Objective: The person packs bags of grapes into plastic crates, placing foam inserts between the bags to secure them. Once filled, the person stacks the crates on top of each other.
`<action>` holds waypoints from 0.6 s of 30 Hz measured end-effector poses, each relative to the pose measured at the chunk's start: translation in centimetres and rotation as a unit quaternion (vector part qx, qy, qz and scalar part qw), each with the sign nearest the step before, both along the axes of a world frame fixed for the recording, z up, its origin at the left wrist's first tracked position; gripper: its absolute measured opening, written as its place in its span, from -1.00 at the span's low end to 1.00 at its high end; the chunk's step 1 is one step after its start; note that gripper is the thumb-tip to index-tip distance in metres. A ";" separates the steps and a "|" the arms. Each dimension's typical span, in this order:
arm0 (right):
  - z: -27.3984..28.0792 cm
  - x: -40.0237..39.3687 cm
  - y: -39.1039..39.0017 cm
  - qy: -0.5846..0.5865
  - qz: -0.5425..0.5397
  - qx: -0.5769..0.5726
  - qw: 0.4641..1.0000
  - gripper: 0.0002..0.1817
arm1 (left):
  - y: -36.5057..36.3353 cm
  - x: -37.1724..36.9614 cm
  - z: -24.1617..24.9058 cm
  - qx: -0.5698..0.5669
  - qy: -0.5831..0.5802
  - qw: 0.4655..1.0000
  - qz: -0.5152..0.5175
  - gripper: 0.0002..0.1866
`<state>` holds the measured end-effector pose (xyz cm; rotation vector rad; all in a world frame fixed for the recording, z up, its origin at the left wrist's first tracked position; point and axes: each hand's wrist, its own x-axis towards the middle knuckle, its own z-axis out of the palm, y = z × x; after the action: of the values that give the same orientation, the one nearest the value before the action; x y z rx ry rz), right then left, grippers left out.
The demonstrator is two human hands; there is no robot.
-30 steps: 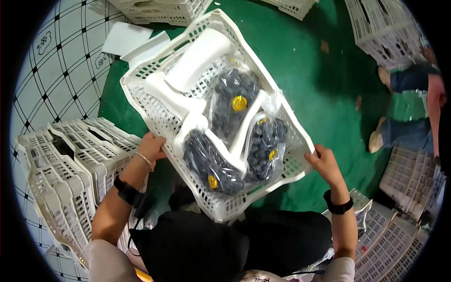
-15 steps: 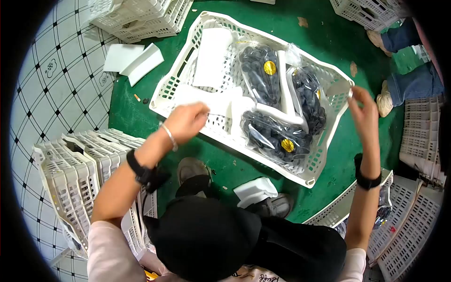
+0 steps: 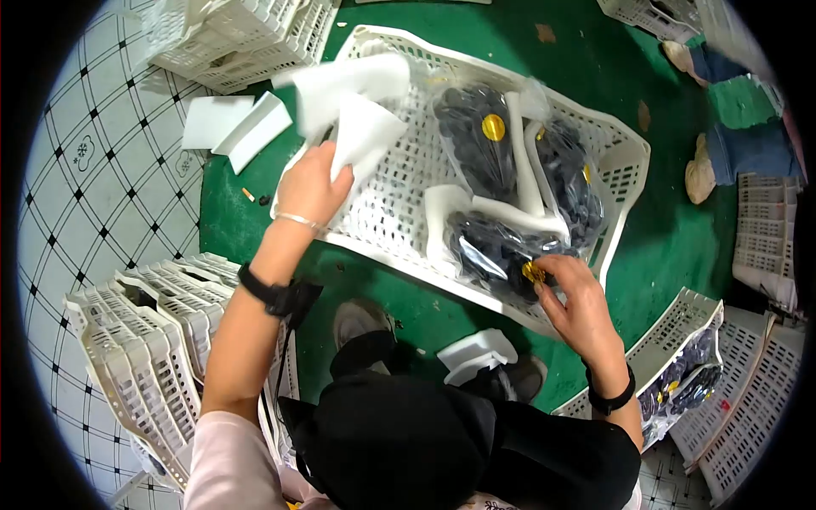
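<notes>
The white crate (image 3: pixel 625 166) sits on the green floor (image 3: pixel 680 246) in front of the person. The left hand (image 3: pixel 313 183) is clenched around white foam pads (image 3: pixel 353 106), lifting them over the crate's left end. The right hand (image 3: pixel 576 297) rests with curled fingers on the nearest grape bag (image 3: pixel 493 246), fingertips by its gold sticker (image 3: pixel 534 272); whether it pinches the film or only presses on it, I cannot tell. Two more bags (image 3: pixel 480 136) lie deeper in the crate, with foam strips (image 3: pixel 518 208) between the three.

To do this well, I judge the left hand should raise the pads straight up and clear of the crate wall, so they do not snag the mesh or drag across the bags. The right hand should steady the near bag by the film at its top, not by squeezing the fruit, since grapes bruise and drop off the stem easily. The strips between the bags ought to stay seated while the loose pads come away.

Half a second ago the left hand was low over pads lying flat in the crate's left half; now they are up in its grip and that half shows bare mesh. The right hand then hung open in the air beyond the crate's right corner; now it is down on the near bag. The crate itself lies much as it did.

Spare foam (image 3: pixel 234 126) lies on the floor left of the crate, and stacked crates (image 3: pixel 144 340) stand near the person's left arm.
</notes>
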<state>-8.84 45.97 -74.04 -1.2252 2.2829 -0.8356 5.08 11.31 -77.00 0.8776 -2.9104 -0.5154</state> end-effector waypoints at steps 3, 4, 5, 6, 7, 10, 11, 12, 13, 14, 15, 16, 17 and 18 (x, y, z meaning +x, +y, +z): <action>0.4 -0.1 -1.0 -0.032 0.003 -0.005 0.999 -0.68 | -0.4 1.1 4.6 0.272 0.080 0.959 0.023 -0.67; 0.6 -0.2 -1.3 -0.026 0.014 0.011 0.999 -0.66 | -0.8 1.4 5.6 0.365 0.112 0.921 0.079 -0.66; 0.8 -0.4 -1.9 -0.054 0.013 0.010 0.998 -0.65 | -1.2 1.6 6.3 0.455 0.143 0.869 0.132 -0.65; 1.0 -0.4 -2.4 -0.082 0.010 0.010 0.997 -0.65 | -1.8 1.7 6.5 0.503 0.174 0.835 0.142 -0.64; 1.2 -0.5 -3.1 -0.109 0.006 0.009 0.994 -0.64 | -1.6 1.6 6.5 0.502 0.141 0.846 0.112 -0.64; 1.6 0.7 -7.4 -0.347 -0.078 -0.128 0.926 -0.55 | 2.9 0.3 6.5 0.481 0.047 0.875 -0.023 -0.66; 1.5 1.3 -8.7 -0.432 -0.109 -0.195 0.874 -0.53 | 5.1 -0.5 6.7 0.463 0.021 0.881 -0.094 -0.69; 1.3 1.5 -9.5 -0.476 -0.099 -0.173 0.857 -0.47 | 5.7 -0.9 5.6 0.482 0.018 0.864 -0.145 -0.69; 1.1 1.4 -10.1 -0.517 -0.090 -0.151 0.838 -0.41 | 5.7 -1.2 4.3 0.498 0.015 0.844 -0.197 -0.68; 0.7 1.6 -10.0 -0.527 -0.086 -0.153 0.831 -0.35 | 4.5 -2.3 4.0 0.465 -0.029 0.873 -0.144 -0.68; 1.3 1.7 -9.8 -0.500 -0.103 -0.174 0.842 -0.31 | 3.1 -2.4 1.8 0.495 0.112 0.860 -0.052 -0.64; 1.3 1.7 -8.9 -0.468 -0.090 -0.180 0.860 -0.28 | 0.2 -2.3 -2.4 0.303 0.193 0.933 0.029 -0.57; 0.9 1.4 -7.4 -0.429 -0.083 -0.183 0.881 -0.25 | -1.1 -2.4 -2.4 0.124 0.156 0.976 0.085 -0.37; -0.2 0.9 -5.4 -0.300 -0.030 -0.118 0.946 -0.13 | -3.4 -2.1 -5.8 0.072 0.111 0.987 0.088 -0.24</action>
<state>-7.90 40.61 -74.28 -0.8331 1.7637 -1.3234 2.94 7.87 -82.79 1.0111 -2.5934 -0.7626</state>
